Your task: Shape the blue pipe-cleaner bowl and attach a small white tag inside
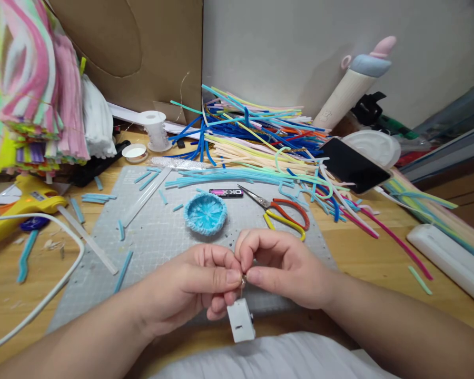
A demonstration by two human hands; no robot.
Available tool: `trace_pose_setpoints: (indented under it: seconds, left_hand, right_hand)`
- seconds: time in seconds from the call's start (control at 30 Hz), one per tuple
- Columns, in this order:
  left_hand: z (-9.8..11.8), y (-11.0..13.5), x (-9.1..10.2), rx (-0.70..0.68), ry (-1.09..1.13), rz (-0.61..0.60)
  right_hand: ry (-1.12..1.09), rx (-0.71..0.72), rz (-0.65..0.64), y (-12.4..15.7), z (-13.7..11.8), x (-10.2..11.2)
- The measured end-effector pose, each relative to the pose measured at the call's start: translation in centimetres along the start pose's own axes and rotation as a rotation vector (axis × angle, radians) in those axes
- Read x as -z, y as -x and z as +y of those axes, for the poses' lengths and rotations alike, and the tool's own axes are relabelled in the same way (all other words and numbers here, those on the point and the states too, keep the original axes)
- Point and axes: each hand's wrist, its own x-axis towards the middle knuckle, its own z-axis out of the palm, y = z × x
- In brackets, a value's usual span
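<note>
White switch box [242, 322] hung at centre from fine wire [243, 285]. Far left lay a yellow glue gun [35, 202]. Your left hand [199, 279] pinched the wire between thumb and forefinger; a blue fuzzy bowl [205, 213] sat beyond. Your right hand [284, 268] closed on the same wire. Farther right lay a black smartphone [355, 166].

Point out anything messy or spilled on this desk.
Short blue offcuts lie scattered on the grey mat and the wooden desktop left of it; the pipe cleaners behind are heaped untidily, strands crossing. No spill shows.
</note>
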Motion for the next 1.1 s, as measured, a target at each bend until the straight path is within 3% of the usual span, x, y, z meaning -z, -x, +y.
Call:
trace_pose_setpoints:
  seconds: [0.13,0.47,1.1]
  left_hand:
    - [0.0,0.0,-0.1,0.013,-0.011,0.006]
    - [-0.3,-0.2,0.3,0.176,-0.046,0.061]
    - [-0.1,-0.5,0.3,0.257,-0.088,0.034]
  right_hand:
    - [0.029,0.016,-0.031,0.0,-0.2,0.2]
    - [0.454,0.068,-0.237,-0.6,-1.6,1.3]
    - [0.368,0.037,-0.352,-0.9,-0.5,1.6]
